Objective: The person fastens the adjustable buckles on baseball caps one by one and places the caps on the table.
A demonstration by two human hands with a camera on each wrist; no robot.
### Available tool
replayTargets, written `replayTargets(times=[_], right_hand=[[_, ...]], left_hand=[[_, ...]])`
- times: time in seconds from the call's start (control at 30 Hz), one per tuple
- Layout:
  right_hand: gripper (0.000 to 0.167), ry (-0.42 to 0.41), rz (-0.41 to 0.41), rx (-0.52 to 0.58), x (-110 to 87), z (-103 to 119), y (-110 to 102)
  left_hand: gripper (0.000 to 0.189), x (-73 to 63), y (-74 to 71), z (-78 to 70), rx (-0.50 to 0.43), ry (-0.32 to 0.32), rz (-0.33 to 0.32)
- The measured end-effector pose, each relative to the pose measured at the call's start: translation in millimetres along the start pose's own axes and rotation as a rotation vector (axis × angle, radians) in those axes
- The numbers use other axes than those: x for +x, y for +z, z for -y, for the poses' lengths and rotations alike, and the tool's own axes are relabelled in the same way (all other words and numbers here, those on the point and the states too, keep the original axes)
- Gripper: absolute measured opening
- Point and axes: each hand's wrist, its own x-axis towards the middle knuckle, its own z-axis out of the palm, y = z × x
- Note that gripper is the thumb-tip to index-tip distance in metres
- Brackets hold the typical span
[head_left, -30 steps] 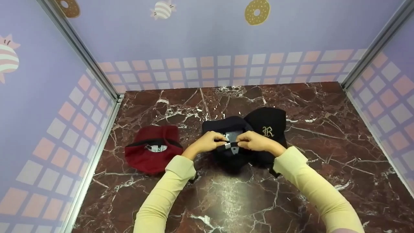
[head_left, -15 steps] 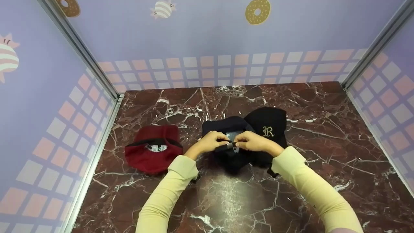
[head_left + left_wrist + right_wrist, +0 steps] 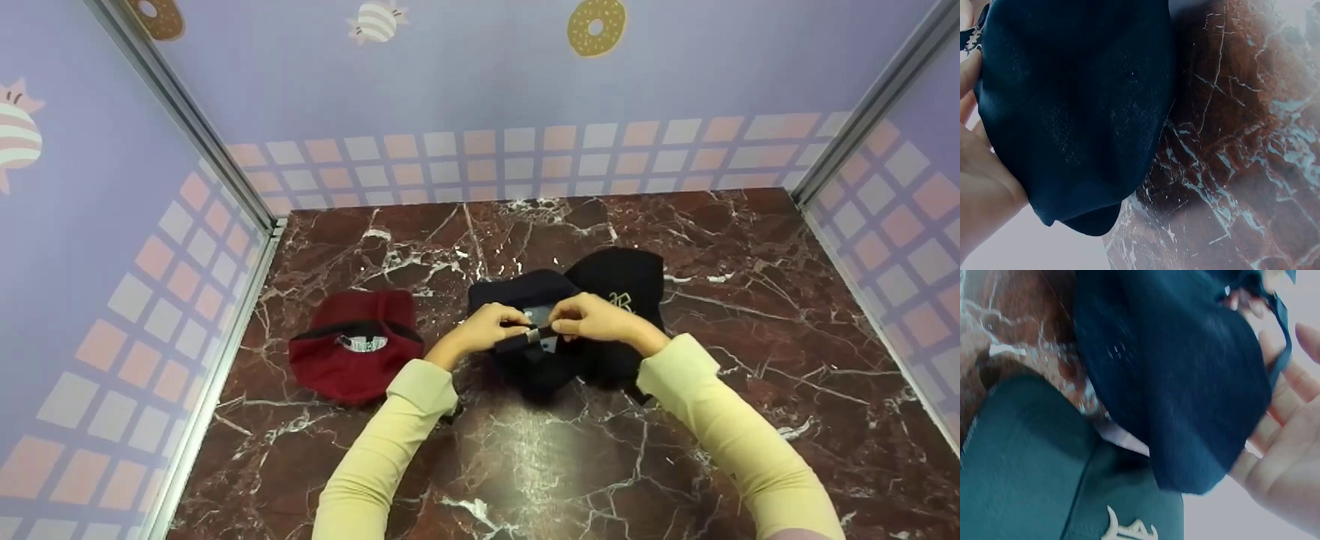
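Observation:
A navy baseball cap lies with its back opening toward me, its adjustable strap and metal buckle raised between both hands. The left hand pinches the strap at the buckle's left side. In the left wrist view, part of this hand shows beside the cap's dark cloth. At the buckle's right, the right hand has its fingers curled at the strap. The right wrist view shows the strap looping across its fingers, the thumb standing apart from them.
A black cap with a gold letter lies against the navy cap's right side, partly under the right hand. A dark red cap sits at the left, its inside label showing. Patterned lilac walls border the marbled brown tabletop.
The strap and buckle have turned to slant up rightward. My right hand has shifted slightly right and up, its grip on the strap changing. The left hand stays near the same place; the other caps have not moved.

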Motion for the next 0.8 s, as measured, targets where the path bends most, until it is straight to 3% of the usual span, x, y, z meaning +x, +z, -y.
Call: replayTargets(times=[0.2,0.53,0.8], right_hand=[[0.015,0.0,0.018,-0.001,4.4,-30,3],[0.014,-0.043,-0.006,0.013,9.0,-29,9],[0.013,-0.004,-0.032,0.021,8.4,-29,10]], left_hand=[[0.021,-2.2,-2.0,0.8,-0.043,-0.03,0.021],[0.019,0.0,-0.5,-1.3,-0.033,-0.006,0.039],[0.024,-0.5,-6.8,-7.2,-0.23,-0.152,0.08]])
